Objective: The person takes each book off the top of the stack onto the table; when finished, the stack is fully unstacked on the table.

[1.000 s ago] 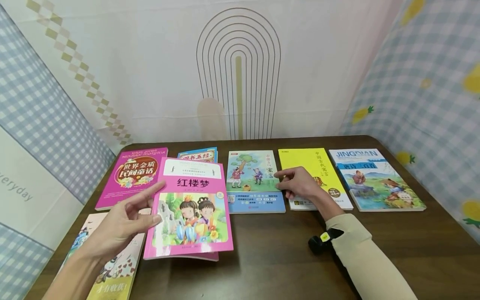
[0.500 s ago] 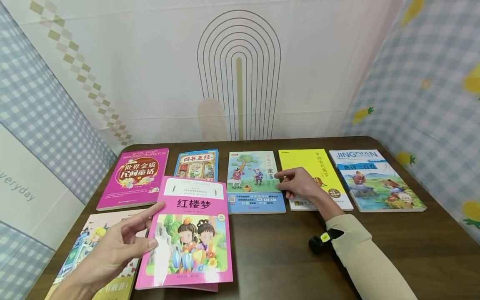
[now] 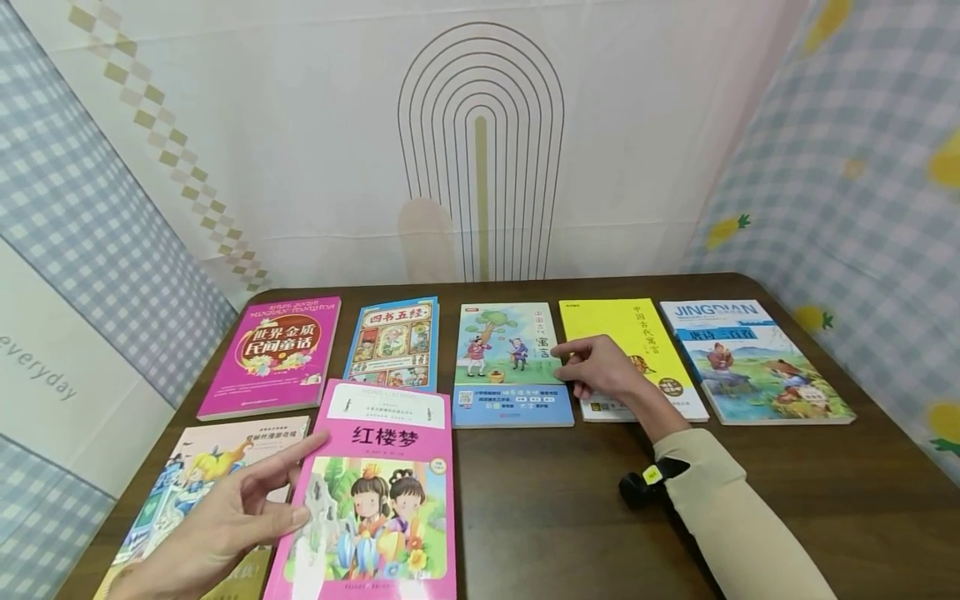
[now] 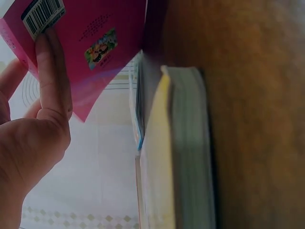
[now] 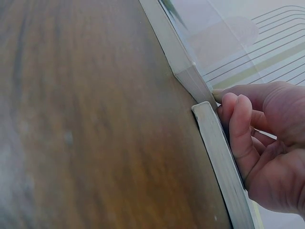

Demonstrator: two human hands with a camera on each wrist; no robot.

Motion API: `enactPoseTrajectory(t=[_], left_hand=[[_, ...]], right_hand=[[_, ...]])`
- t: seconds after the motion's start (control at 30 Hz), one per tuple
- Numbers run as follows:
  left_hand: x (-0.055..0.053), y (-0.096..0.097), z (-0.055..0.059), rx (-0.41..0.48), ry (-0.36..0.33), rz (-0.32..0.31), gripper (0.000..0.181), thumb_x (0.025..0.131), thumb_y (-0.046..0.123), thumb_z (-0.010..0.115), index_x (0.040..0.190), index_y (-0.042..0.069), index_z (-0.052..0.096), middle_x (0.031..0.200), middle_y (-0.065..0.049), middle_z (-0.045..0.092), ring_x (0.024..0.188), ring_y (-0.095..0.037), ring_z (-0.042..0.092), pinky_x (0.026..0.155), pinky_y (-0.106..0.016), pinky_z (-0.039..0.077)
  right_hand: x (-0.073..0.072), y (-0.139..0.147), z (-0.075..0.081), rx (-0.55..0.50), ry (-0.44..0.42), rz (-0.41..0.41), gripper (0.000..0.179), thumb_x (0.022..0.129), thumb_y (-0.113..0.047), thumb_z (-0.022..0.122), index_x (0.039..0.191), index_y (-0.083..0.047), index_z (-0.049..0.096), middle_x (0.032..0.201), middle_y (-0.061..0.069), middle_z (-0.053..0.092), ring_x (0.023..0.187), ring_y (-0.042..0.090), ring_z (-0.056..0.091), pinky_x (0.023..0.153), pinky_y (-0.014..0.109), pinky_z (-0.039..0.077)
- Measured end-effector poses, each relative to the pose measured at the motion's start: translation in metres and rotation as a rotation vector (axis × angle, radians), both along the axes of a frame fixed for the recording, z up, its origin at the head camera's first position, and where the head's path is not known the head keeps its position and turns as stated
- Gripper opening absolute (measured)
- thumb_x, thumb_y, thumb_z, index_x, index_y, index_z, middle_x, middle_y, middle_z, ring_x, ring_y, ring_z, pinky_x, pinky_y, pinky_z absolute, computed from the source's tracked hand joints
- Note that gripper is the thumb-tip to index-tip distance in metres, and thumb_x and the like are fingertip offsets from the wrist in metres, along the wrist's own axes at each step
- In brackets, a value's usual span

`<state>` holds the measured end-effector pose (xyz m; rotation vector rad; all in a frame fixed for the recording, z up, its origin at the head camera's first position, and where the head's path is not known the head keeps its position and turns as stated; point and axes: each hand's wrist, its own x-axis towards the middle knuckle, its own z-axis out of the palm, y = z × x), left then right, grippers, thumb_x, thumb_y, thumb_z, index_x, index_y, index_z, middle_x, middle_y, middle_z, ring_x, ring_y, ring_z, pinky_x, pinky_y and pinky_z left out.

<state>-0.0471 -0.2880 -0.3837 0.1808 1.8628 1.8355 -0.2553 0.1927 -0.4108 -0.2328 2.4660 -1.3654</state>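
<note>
My left hand (image 3: pixel 225 521) pinches the left edge of a pink children's book (image 3: pixel 393 437), thumb on the front cover and fingers behind. In the left wrist view those fingers press against its pink back cover (image 4: pixel 102 28) near the barcode. The book tilts toward me over the table, and its lower end runs out of the head view. My right hand (image 3: pixel 600 367) rests over a yellow book (image 3: pixel 603 321), fingers loosely curled. Its fingertips sit right at the right edge of a green-and-blue picture book (image 3: pixel 502 346), which lies flat.
A magenta book (image 3: pixel 273 358), a blue-bordered book (image 3: pixel 393 342) and a landscape-covered book (image 3: pixel 757 367) lie along the back of the brown table (image 3: pixel 555 508). A storybook (image 3: pixel 217 450) lies partly under my left hand. Patterned cloth surrounds the table.
My left hand has brought the pink book down and toward me, uncovering most of the blue-bordered book. My right hand has stayed where it was.
</note>
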Motion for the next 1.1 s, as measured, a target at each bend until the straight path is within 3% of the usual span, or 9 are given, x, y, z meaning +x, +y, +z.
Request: enactPoseTrajectory(t=[0.13, 0.23, 0.33, 0.43, 0.57, 0.83, 1.1], left_hand=[[0.001, 0.002, -0.001, -0.097, -0.018, 0.014, 0.067, 0.111, 0.015, 0.055, 0.169, 0.029, 0.026, 0.173, -0.022, 0.009, 0.133, -0.006, 0.051, 0.101, -0.044, 0.060], [0.000, 0.003, 0.001, -0.149, -0.024, 0.006, 0.070, 0.109, 0.016, 0.059, 0.170, 0.023, 0.024, 0.171, -0.029, 0.012, 0.138, -0.018, 0.050, 0.101, -0.048, 0.061], [-0.001, 0.005, 0.004, -0.199, -0.026, -0.013, 0.075, 0.108, 0.018, 0.062, 0.170, 0.016, 0.021, 0.159, -0.034, 0.026, 0.126, -0.027, 0.057, 0.098, -0.048, 0.062], [-0.003, 0.007, 0.006, -0.248, -0.031, -0.020, 0.079, 0.105, 0.019, 0.066, 0.170, 0.012, 0.021, 0.131, -0.025, 0.042, 0.102, -0.022, 0.061, 0.090, -0.042, 0.064], [-0.004, 0.009, 0.007, -0.297, -0.025, -0.022, 0.082, 0.101, 0.019, 0.072, 0.168, 0.005, 0.025, 0.105, -0.012, 0.043, 0.083, -0.016, 0.058, 0.078, -0.034, 0.064], [-0.008, 0.011, 0.008, -0.363, 0.016, -0.055, 0.084, 0.098, 0.014, 0.075, 0.166, 0.001, 0.028, 0.096, -0.007, 0.043, 0.064, -0.008, 0.046, 0.056, -0.023, 0.053], [-0.010, 0.011, 0.005, -0.379, -0.010, -0.040, 0.086, 0.096, 0.012, 0.077, 0.165, -0.001, 0.028, 0.094, -0.007, 0.045, 0.060, -0.008, 0.043, 0.052, -0.019, 0.050]], right_hand=[[0.000, 0.001, -0.001, 0.000, 0.003, 0.002, 0.045, 0.096, -0.014, 0.078, 0.139, -0.002, 0.068, 0.084, 0.011, 0.066, 0.055, 0.016, 0.062, 0.055, 0.027, 0.058], [-0.001, 0.002, -0.002, -0.001, 0.002, 0.003, 0.046, 0.096, -0.014, 0.078, 0.140, -0.002, 0.067, 0.084, 0.011, 0.066, 0.055, 0.016, 0.062, 0.055, 0.027, 0.058], [-0.001, 0.003, -0.003, -0.005, 0.004, 0.001, 0.046, 0.096, -0.014, 0.078, 0.140, -0.002, 0.067, 0.083, 0.011, 0.066, 0.055, 0.016, 0.062, 0.055, 0.027, 0.058], [0.000, 0.004, -0.002, -0.006, 0.001, -0.004, 0.045, 0.096, -0.013, 0.078, 0.139, -0.002, 0.068, 0.083, 0.011, 0.066, 0.055, 0.016, 0.062, 0.054, 0.027, 0.058], [0.000, 0.003, -0.002, -0.006, 0.003, 0.001, 0.045, 0.096, -0.013, 0.077, 0.139, -0.002, 0.068, 0.083, 0.010, 0.066, 0.055, 0.015, 0.061, 0.054, 0.026, 0.058], [0.000, 0.003, -0.002, -0.026, 0.001, 0.015, 0.046, 0.096, -0.012, 0.077, 0.140, 0.000, 0.066, 0.082, 0.011, 0.066, 0.054, 0.015, 0.062, 0.054, 0.026, 0.058], [0.000, 0.001, -0.001, -0.030, -0.005, 0.016, 0.045, 0.097, -0.012, 0.076, 0.139, 0.000, 0.067, 0.082, 0.010, 0.066, 0.054, 0.015, 0.062, 0.053, 0.026, 0.058]])
